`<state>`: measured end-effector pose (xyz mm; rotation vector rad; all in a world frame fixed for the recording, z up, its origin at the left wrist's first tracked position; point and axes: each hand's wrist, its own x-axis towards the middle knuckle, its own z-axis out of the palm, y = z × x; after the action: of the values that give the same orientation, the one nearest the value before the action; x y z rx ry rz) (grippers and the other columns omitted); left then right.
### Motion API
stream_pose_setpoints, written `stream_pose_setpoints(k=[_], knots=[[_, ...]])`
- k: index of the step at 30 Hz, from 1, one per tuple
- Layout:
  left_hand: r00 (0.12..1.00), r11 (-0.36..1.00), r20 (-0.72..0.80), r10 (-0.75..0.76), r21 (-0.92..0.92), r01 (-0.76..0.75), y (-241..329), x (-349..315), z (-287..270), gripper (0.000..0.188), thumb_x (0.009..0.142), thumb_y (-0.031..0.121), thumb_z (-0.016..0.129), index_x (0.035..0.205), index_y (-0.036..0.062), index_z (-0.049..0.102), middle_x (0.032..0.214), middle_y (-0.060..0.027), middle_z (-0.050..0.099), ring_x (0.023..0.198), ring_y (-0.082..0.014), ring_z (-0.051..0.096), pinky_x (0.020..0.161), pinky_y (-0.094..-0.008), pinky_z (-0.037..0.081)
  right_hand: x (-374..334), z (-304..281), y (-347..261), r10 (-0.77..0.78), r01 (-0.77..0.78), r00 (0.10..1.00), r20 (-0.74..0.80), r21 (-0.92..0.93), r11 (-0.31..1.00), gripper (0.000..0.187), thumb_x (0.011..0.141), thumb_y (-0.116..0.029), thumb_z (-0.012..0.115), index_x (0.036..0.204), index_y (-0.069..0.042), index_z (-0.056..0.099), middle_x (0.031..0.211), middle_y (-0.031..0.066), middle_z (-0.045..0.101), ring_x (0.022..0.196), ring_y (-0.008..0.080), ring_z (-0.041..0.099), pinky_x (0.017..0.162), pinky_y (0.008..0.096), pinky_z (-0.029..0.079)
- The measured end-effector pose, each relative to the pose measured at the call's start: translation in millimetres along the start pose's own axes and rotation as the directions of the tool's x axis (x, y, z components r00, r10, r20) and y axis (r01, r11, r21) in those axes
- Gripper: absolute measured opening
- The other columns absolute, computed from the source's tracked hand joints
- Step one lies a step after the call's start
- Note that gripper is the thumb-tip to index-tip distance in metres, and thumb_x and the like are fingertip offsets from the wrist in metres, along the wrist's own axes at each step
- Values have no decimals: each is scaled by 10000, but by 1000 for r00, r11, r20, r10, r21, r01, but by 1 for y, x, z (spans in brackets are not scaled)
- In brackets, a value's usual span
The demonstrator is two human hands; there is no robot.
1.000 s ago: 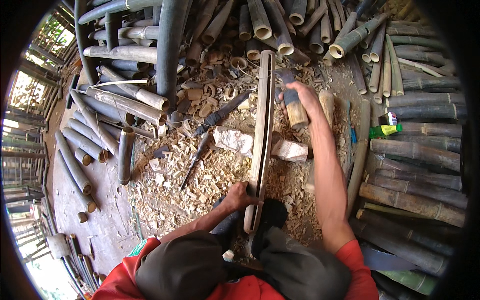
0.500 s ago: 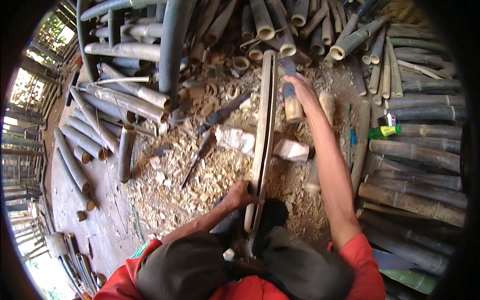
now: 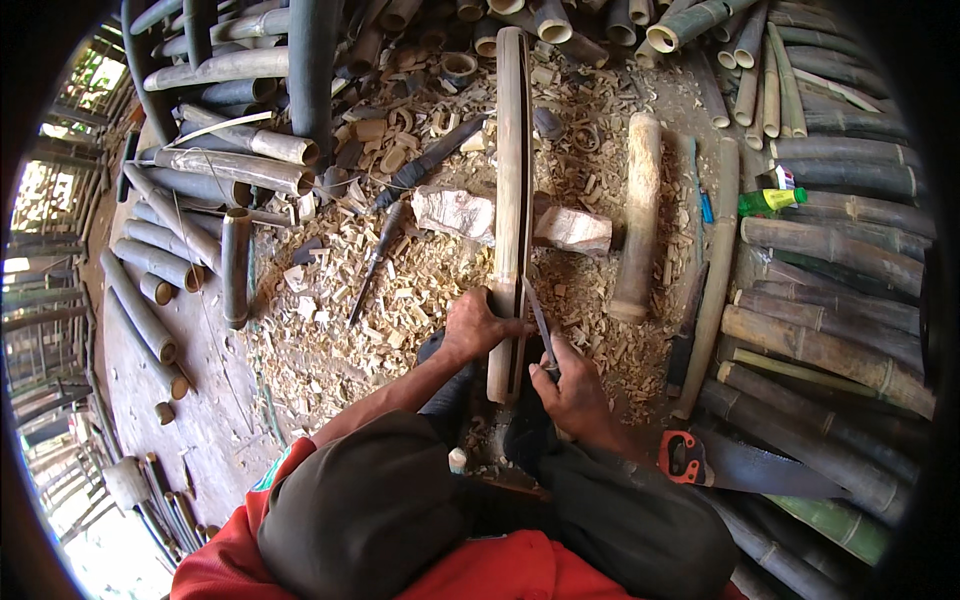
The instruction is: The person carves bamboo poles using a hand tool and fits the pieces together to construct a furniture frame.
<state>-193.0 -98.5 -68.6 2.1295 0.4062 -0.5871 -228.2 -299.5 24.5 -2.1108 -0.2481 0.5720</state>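
A long pale length of bamboo [image 3: 508, 170] with a dark slit running lengthwise points away from me between my knees. It lies across a pale hewn wood block [image 3: 455, 213], which shows on both sides of it. My left hand [image 3: 478, 322] is closed round the bamboo near its close end, thumb across the slit. Just right of that end, my right hand [image 3: 578, 392] grips a knife [image 3: 540, 315]. Its narrow-looking blade points up and away, beside the bamboo's right edge. The knife's handle is mostly hidden in my fingers.
Wood chips [image 3: 400, 290] cover the ground. A short log [image 3: 637, 220] lies at right, beyond it a green bottle [image 3: 772, 201] and stacked bamboo poles [image 3: 830, 345]. A saw with an orange handle [image 3: 683, 457] is by my right knee. A dark pointed tool [image 3: 378, 258] lies left.
My right hand has come back from the bamboo's far end to near my left hand, bringing the bladed tool. My left hand still holds the bamboo. The view has shifted, uncovering the log and saw.
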Motion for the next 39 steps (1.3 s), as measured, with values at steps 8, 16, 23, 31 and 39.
stream_pose_setpoints(k=[8, 16, 23, 31, 39], knots=[[1000, 983, -3, -31, 183, 31, 25, -5, -6, 698, 682, 483, 877, 1076, -36, 626, 1066, -253, 691, 1028, -358, 690, 904, -488, 538, -4, 3, -1, -6, 10, 1000, 20, -194, 981, 722, 905, -142, 649, 1543, 47, 368, 1041, 279, 637, 859, 440, 680, 747, 515, 561], [1000, 973, -10, 0, 232, 2, 10, 2, 3, 729, 673, 522, 862, 1076, -40, 628, 1050, -236, 710, 992, -400, 708, 890, -490, 559, 2, 17, -4, -6, 6, 1000, 4, -233, 972, 715, 907, -148, 622, 1531, 74, 354, 1076, 306, 635, 855, 465, 680, 756, 538, 561], [999, 982, -35, 2, 187, 5, 10, 3, 6, 689, 666, 512, 864, 1038, -21, 633, 1011, -236, 716, 971, -396, 714, 869, -486, 562, 36, 31, -4, 41, -49, 997, -61, -128, 991, 615, 907, -143, 617, 1435, 98, 414, 1044, 357, 646, 941, 506, 656, 784, 568, 528], [1000, 986, -19, 10, 166, -6, 13, 4, 1, 655, 658, 496, 860, 1003, -19, 649, 961, -253, 723, 920, -387, 725, 840, -484, 564, 33, 12, -23, 80, -86, 996, -45, -156, 984, 557, 896, -126, 628, 1368, 115, 455, 1027, 333, 651, 925, 489, 665, 818, 540, 536], [992, 971, 127, 4, 236, -35, 1, -21, 10, 817, 686, 569, 868, 1116, -65, 586, 1078, -278, 701, 1030, -409, 704, 886, -483, 564, 101, 10, -13, -26, -25, 982, -187, -265, 964, 466, 893, -141, 638, 1265, 110, 515, 884, 301, 671, 883, 492, 676, 808, 553, 546]])
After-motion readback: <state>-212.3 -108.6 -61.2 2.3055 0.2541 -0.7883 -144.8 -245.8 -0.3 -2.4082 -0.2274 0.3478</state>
